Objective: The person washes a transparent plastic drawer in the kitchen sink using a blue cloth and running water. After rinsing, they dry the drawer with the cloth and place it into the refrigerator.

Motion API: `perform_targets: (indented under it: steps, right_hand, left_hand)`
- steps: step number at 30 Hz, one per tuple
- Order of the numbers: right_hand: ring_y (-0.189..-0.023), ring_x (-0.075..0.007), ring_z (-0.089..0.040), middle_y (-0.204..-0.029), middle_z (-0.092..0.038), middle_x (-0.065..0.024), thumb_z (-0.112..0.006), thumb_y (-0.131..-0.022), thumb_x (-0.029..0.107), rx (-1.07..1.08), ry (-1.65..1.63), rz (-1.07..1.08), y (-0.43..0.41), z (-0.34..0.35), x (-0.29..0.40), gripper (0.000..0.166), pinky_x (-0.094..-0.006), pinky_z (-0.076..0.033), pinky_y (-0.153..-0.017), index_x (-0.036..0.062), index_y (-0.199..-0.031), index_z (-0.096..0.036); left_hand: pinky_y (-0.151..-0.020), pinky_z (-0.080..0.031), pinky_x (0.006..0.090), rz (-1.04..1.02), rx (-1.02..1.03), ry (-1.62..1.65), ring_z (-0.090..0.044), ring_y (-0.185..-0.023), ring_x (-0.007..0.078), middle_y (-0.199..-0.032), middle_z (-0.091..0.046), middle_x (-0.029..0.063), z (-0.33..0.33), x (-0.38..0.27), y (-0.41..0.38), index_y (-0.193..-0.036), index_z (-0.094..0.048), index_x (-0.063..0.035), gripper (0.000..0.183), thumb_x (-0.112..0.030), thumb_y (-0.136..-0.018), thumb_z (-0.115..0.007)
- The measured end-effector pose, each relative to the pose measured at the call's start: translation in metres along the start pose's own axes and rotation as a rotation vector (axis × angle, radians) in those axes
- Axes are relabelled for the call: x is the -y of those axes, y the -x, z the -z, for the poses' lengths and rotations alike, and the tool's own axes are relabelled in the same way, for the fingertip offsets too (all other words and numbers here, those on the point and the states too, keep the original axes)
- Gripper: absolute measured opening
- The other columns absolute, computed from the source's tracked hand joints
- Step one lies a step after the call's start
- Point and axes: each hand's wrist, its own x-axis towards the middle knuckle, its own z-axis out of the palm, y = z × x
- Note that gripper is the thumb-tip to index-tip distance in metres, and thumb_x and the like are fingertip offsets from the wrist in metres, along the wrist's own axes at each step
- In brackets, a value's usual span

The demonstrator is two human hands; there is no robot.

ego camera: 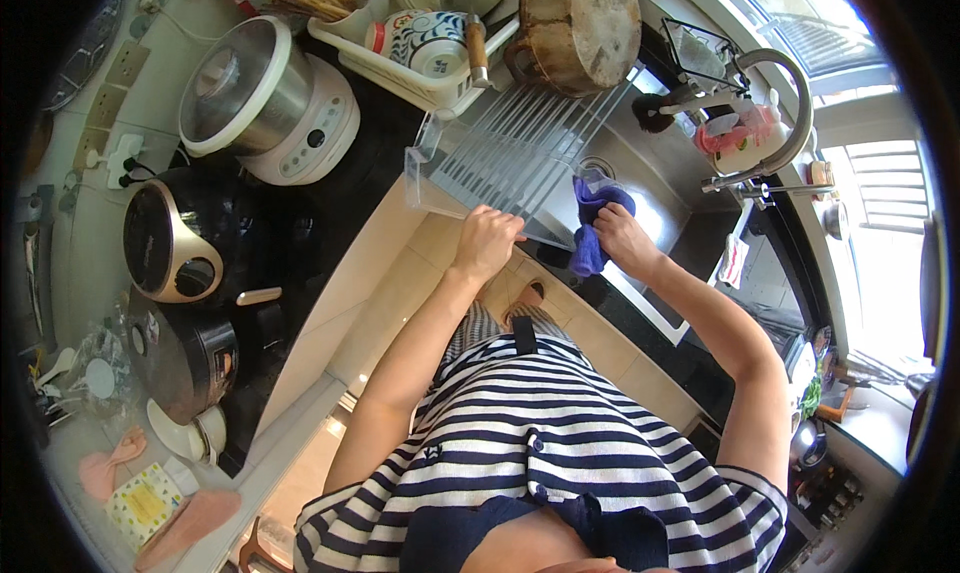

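Note:
A clear plastic bin or drawer (pixel 480 156) is held over the sink's edge, its near rim gripped by my left hand (pixel 487 244). Bunched in my right hand (pixel 624 241) is a purple cloth (pixel 592 254), beside the bin's right end. Behind and beneath the clear plastic, a metal drying rack (pixel 517 134) spans part of the steel sink (pixel 652 153). The lower side of the bin is partly hidden by my left hand, and its exact shape is hard to tell.
A large brown pot (pixel 581 29) stands tilted behind the rack, next to a cream dish basket (pixel 405 77) with bowls. The curved faucet (pixel 799 115) and a soap bottle (pixel 750 141) are at right. An electric steamer (pixel 270 107) and a black air fryer (pixel 180 235) stand at left.

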Motion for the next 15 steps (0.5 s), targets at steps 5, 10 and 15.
perform_targets:
  steps: [5, 10, 15]
  right_hand:
    - [-0.088, -0.0293, -0.049, -0.082, -0.052, -0.0097, -0.061, -0.054, -0.002, -0.239, -0.578, -0.078, 0.022, 0.038, -0.005, 0.029, -0.0377, -0.037, -0.083, 0.0057, -0.080, -0.051]
    - [-0.096, -0.0340, -0.050, -0.099, -0.052, -0.0177, -0.074, -0.060, 0.007, -0.659, -0.619, -0.768, 0.037, 0.069, -0.035, 0.045, -0.0416, -0.036, -0.087, 0.0012, -0.099, -0.052]
    - [-0.126, -0.0431, -0.027, -0.135, -0.032, -0.0242, -0.073, -0.067, 0.036, -0.079, -0.367, -0.378, 0.009, 0.051, -0.001, 0.061, -0.0421, -0.028, -0.103, 0.0016, -0.114, -0.053]
  left_hand:
    - [-0.068, -0.043, 0.0329, -0.031, 0.031, 0.018, -0.060, -0.068, 0.0207, -0.066, -0.061, 0.0056, 0.000, 0.003, 0.001, -0.064, -0.057, -0.0073, 0.010, -0.013, -0.067, -0.065]
    - [-0.069, -0.043, 0.0328, -0.057, 0.014, 0.075, -0.060, -0.068, 0.0210, -0.066, -0.062, 0.0057, -0.001, 0.005, -0.001, -0.064, -0.057, -0.0066, 0.009, -0.011, -0.067, -0.065]
    - [-0.069, -0.043, 0.0321, -0.072, 0.028, 0.072, -0.060, -0.068, 0.0214, -0.066, -0.061, 0.0062, 0.000, 0.004, -0.001, -0.064, -0.058, -0.0062, 0.007, -0.009, -0.067, -0.064]
